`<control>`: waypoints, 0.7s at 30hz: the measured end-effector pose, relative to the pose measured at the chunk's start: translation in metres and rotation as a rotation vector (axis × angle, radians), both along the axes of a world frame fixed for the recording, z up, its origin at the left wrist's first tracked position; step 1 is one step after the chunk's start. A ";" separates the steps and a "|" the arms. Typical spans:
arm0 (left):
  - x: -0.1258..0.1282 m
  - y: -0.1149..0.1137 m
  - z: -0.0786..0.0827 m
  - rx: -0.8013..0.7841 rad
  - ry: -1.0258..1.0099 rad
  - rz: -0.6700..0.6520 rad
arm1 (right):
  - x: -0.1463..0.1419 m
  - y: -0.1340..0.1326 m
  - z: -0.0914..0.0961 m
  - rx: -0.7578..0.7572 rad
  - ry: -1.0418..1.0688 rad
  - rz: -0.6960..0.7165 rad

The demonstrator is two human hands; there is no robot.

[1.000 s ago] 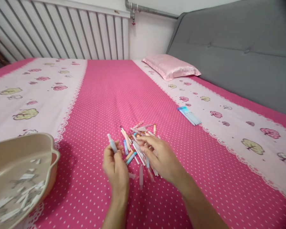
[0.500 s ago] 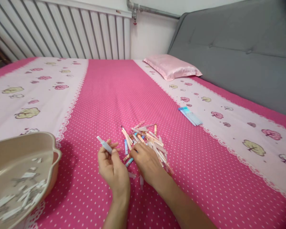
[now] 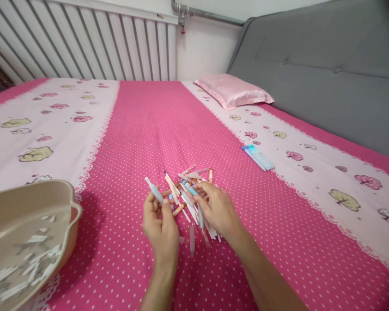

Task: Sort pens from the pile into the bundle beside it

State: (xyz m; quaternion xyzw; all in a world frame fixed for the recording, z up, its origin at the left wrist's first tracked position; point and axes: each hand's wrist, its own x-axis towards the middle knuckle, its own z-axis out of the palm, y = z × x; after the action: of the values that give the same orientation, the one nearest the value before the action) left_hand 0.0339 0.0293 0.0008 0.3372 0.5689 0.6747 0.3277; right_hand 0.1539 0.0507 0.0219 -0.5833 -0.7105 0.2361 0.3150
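My left hand [image 3: 160, 220] is closed around a pale bluish, translucent pen part [image 3: 154, 190], its narrow white end pointing up and left. My right hand [image 3: 218, 207] pinches a light blue pen piece [image 3: 190, 187] over the pile; whether it is a cap or a barrel I cannot tell. Between and beneath both hands lies a loose pile of pen parts [image 3: 188, 207], in pink, white, brown and blue. A clear tube [image 3: 192, 242] rests on the sheet just in front of the pile. My right hand hides part of the heap.
At the lower left stands a beige basin [image 3: 69, 203] with white and grey slender pieces inside. A pack of light blue pens [image 3: 258, 157] lies to the right on the polka-dot bedsheet [image 3: 149, 125]. Farther back are a pink pillow [image 3: 233, 91] and a grey headboard [image 3: 320, 73].
My right hand has risen from the pile and moved right, now with a blue piece between its fingers. The left hand, still holding its pen part, has shifted slightly right.
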 end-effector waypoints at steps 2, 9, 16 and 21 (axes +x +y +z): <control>0.000 0.000 0.001 -0.009 -0.016 -0.017 | 0.002 0.001 0.000 -0.030 0.078 -0.020; 0.000 0.000 -0.001 -0.011 0.005 -0.068 | 0.004 0.008 -0.014 -0.169 0.543 0.006; 0.002 -0.001 -0.003 -0.041 -0.002 -0.247 | 0.009 0.006 -0.003 -0.261 0.779 -0.053; 0.003 -0.001 -0.004 -0.048 0.024 -0.348 | 0.016 0.005 0.004 -0.199 0.781 0.011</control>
State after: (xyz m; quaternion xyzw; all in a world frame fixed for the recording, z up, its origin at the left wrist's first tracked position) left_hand 0.0371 0.0287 -0.0030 0.4308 0.5218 0.5897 0.4408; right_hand 0.1695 0.0560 0.0257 -0.4733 -0.5143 0.5093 0.5021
